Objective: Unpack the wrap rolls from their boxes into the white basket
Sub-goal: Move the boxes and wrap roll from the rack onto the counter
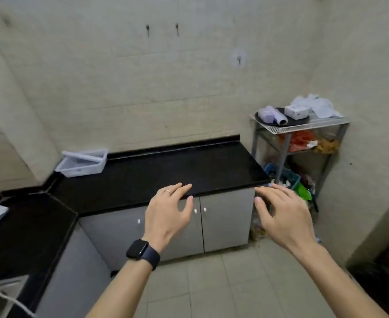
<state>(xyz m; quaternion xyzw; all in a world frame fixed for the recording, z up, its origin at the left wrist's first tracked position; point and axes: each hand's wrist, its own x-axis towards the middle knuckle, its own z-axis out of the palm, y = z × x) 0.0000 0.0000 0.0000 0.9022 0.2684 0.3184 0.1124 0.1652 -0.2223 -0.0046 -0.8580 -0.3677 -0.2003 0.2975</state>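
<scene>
Left hand (169, 211) and right hand (283, 213) raised before black counter (166, 171), both empty with fingers spread, white basket (82, 162) at counter's far left against wall, wrap rolls (272, 115) and white box (296, 111) on dark tray atop wire rack (303, 127) at right

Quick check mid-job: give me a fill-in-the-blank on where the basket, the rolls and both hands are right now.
1. The white basket sits on the black ____, at its far left end.
2. The wrap rolls lie on a dark tray on top of the metal ____.
3. The left hand wears a dark ____ on its wrist.
4. The right hand holds ____, fingers spread.

Missing words: counter; rack; watch; nothing
</scene>
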